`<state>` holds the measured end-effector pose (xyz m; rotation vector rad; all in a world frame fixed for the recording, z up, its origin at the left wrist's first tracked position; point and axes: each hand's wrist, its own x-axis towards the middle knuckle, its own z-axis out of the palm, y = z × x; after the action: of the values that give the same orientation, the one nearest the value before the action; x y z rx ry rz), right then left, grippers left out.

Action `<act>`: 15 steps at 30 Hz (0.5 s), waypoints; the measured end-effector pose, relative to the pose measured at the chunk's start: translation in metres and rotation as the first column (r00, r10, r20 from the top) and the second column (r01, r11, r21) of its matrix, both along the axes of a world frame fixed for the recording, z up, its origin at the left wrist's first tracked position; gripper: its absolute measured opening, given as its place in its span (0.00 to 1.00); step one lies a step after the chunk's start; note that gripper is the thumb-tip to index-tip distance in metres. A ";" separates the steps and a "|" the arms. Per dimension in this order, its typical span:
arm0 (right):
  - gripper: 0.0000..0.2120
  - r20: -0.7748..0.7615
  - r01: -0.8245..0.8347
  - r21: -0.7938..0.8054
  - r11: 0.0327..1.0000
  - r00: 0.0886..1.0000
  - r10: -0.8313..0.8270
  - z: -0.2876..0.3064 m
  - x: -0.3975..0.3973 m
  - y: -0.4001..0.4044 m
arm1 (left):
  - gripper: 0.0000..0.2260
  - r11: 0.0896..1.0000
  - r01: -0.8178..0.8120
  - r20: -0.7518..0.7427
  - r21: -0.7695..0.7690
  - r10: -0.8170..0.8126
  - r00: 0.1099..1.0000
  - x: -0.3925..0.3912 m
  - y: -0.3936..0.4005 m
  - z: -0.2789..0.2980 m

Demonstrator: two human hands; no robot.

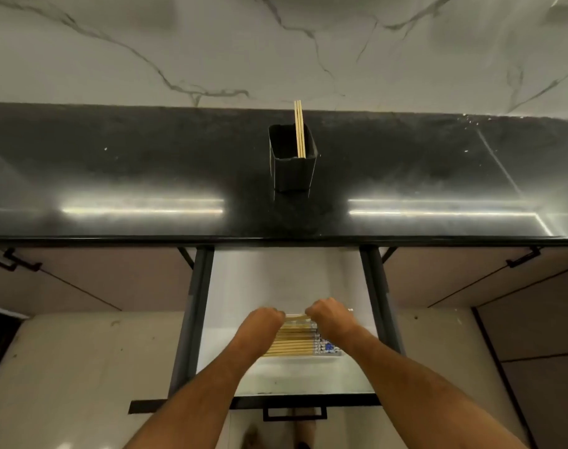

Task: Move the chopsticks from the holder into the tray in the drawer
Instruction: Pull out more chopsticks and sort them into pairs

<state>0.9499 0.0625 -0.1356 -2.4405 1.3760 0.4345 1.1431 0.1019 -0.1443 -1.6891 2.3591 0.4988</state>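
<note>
A black square holder (pixel 292 166) stands on the dark counter with a few pale wooden chopsticks (pixel 299 128) upright in it. Below, the drawer (pixel 276 280) is pulled out. A clear tray (pixel 302 359) near its front holds several chopsticks (pixel 292 343) lying side by side, with patterned blue ends to the right. My left hand (pixel 267 319) and my right hand (pixel 328 314) are both closed on the ends of chopsticks (pixel 297 316) held level just over the tray's far side.
The black counter (pixel 146 176) runs wall to wall under a marble backsplash (pixel 179 43). Closed cabinet fronts with black handles (pixel 522 257) flank the drawer. The drawer's front handle (pixel 294 413) is near my body. Pale floor lies below.
</note>
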 end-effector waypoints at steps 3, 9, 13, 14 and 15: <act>0.09 -0.010 -0.013 0.000 1.000 1.000 0.013 -0.016 -0.002 0.009 | 0.11 0.999 -0.043 -0.031 0.008 0.043 0.999 -0.002 0.008 -0.016; 0.11 -0.019 0.019 -0.003 1.000 1.000 -0.019 -0.041 0.001 0.025 | 0.12 0.997 -0.055 -0.068 0.060 0.059 0.996 0.000 0.017 -0.041; 0.11 -0.005 0.008 0.011 1.000 1.000 -0.008 -0.052 0.003 0.028 | 0.11 0.998 -0.018 -0.034 0.054 0.020 0.999 0.001 0.020 -0.055; 0.11 -0.005 0.008 0.011 1.000 1.000 -0.008 -0.054 0.004 0.028 | 0.12 0.999 -0.031 -0.034 0.038 0.033 0.999 0.000 0.020 -0.058; 0.11 -0.004 0.013 0.013 1.000 1.000 -0.013 -0.057 0.004 0.027 | 0.13 0.995 -0.074 -0.050 0.066 0.078 0.996 -0.001 0.019 -0.057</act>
<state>0.9537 0.0897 -0.1929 -2.4200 1.3850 0.4442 1.1419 0.1212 -0.2011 -1.7633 2.2952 0.6324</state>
